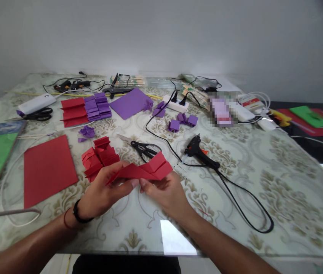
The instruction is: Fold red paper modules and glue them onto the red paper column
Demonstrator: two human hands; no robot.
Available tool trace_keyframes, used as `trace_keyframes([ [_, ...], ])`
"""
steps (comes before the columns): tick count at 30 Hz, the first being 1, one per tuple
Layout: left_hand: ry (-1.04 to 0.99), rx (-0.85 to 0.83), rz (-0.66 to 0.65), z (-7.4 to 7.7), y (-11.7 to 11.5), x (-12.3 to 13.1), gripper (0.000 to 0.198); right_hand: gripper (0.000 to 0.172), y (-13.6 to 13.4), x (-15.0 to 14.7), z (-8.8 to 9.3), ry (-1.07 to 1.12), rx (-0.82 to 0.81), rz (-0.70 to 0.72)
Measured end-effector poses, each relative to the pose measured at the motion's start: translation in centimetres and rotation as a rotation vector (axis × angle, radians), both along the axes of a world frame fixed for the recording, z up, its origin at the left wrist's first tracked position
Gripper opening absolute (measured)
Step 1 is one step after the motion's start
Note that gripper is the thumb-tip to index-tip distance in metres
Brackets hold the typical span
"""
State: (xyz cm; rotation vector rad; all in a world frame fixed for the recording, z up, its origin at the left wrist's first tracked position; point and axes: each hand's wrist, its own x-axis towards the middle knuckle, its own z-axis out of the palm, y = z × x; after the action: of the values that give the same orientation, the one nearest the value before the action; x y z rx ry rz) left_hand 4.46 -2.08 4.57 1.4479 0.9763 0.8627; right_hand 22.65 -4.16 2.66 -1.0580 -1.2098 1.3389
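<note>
Both hands — left hand and right hand — pinch a folded red paper piece just above the surface, apparently mid-fold — the next crease calls for firm, aligned fingertip pressure, beside the red folded pile and scissors.

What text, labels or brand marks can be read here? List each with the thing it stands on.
None can be read.
The packets at the table's far edge carry print too small to read.
The box by the power strip is blurred out.
The folded red paper in both hands is plain.
</note>
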Motion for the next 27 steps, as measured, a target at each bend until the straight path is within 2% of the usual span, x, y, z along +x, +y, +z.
trace_keyframes([
  [4, 0.032, 0.031, 0.092, -0.7, -0.3, 0.0, 0.011, 0.012, -0.1, -0.1, 0.1, 0.001, 0.005, 0.039],
  [7, 0.091, 0.066, 0.140, -0.7, -0.4, -0.1, 0.017, 0.016, -0.2, -0.2, 0.0, 0.011, -0.018, 0.052],
  [14, 0.108, 0.025, 0.070, 0.6, 0.0, 0.0, 0.006, 0.021, -0.2, -0.2, 0.2, -0.014, -0.006, 0.003],
  [22, 0.102, 0.068, 0.124, 0.0, 0.7, -0.7, 0.004, 0.021, -0.1, 0.4, 0.2, -0.053, 0.004, -0.060],
  [27, 0.004, 0.000, 0.087, 0.1, 1.2, -1.1, 0.005, 0.016, 0.2, 1.0, -0.5, -0.023, 0.023, -0.129],
])
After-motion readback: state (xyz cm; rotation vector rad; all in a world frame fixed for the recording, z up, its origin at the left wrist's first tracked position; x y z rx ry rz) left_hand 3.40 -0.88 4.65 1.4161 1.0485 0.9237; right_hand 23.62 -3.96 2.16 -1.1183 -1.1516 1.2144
